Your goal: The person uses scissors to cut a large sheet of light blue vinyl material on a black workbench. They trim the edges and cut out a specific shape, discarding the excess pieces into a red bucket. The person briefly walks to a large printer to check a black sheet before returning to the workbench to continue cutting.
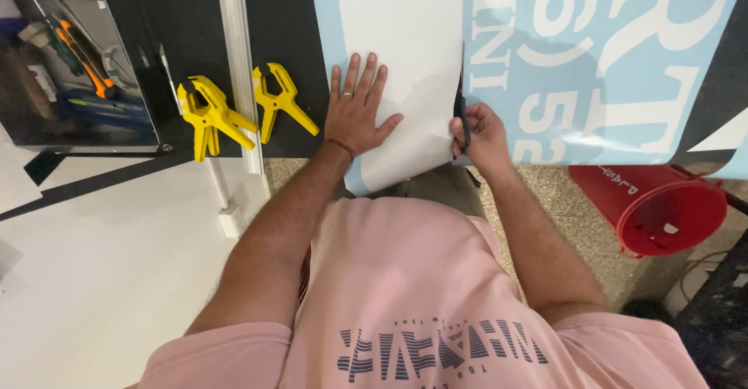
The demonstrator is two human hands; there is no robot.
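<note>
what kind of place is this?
Probably a sign or print shop: a big light-blue printed sheet on a black worktable, scissors in the right hand, yellow spring clamps nearby.

Left hand point(354, 114) flat on sheet point(405, 69), scissors point(461, 108) in right hand point(481, 136) at sheet's right edge, clamps point(234, 112) left of left hand, bucket point(662, 206) on floor at right
</note>
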